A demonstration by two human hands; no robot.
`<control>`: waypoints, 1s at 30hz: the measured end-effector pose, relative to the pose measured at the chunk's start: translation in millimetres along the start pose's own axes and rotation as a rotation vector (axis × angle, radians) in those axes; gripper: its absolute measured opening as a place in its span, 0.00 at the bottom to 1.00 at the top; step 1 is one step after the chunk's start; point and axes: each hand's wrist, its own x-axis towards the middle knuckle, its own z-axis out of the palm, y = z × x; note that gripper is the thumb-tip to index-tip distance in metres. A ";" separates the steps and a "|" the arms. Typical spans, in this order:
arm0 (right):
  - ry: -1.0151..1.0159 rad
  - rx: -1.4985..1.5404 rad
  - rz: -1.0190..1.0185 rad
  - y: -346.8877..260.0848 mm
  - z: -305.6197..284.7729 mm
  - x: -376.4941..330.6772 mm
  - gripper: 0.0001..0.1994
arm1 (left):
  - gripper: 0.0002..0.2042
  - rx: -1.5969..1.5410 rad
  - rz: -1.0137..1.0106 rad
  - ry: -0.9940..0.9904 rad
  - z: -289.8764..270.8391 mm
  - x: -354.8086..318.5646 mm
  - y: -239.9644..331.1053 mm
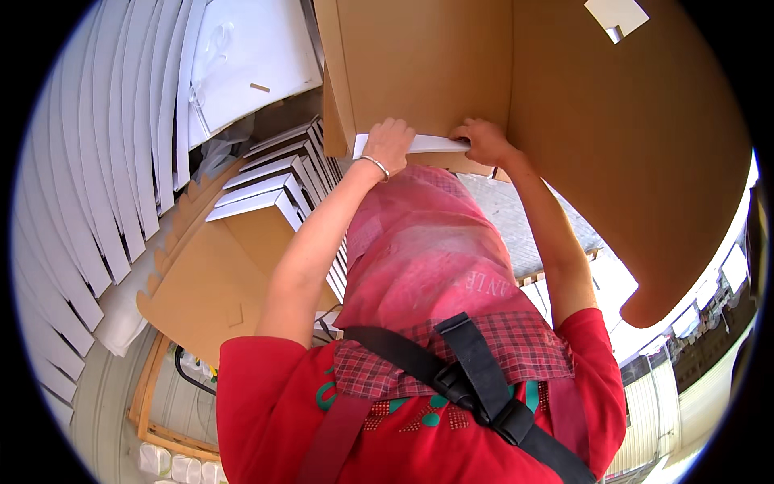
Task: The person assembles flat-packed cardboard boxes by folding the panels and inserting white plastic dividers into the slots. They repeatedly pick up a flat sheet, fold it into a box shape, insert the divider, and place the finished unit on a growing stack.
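A large brown cardboard box (427,64) stands in front of me, with a wide side panel (629,161) spreading to the right. Along its near edge runs a folded white flap (435,145). My left hand (390,147), with a bracelet at the wrist, is closed over the left part of that flap, fingers curled across it. At the flap's right end my right hand (485,142) grips the edge, its fingers bent inward near the box's corner. The fingertips of both hands are partly hidden.
Folded cardboard pieces with white edges (262,194) lean in a row at my left. Beyond them stand many white panels (97,137) and a flat white sheet (250,56). A wooden frame (145,387) and white bundles (169,463) sit at lower left.
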 end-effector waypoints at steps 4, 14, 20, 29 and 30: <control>-0.133 0.064 0.009 10.4 -3.7 10.5 0.21 | 0.11 -0.138 -0.132 -0.357 -18.2 23.1 -5.6; 0.194 -0.244 0.143 -13.7 23.5 -34.3 0.17 | 0.08 0.024 -0.107 -0.118 -9.5 -18.2 8.3; 0.066 -0.245 0.177 3.1 30.5 -5.1 0.14 | 0.10 0.030 -0.165 -0.256 11.9 -5.9 -14.1; -0.201 -0.180 0.088 2.3 -2.4 9.1 0.17 | 0.15 -0.026 -0.232 -0.629 -10.2 21.0 -20.4; -0.197 -0.185 0.083 0.7 -1.5 5.2 0.17 | 0.16 -0.041 -0.237 -0.630 -10.0 20.6 -20.2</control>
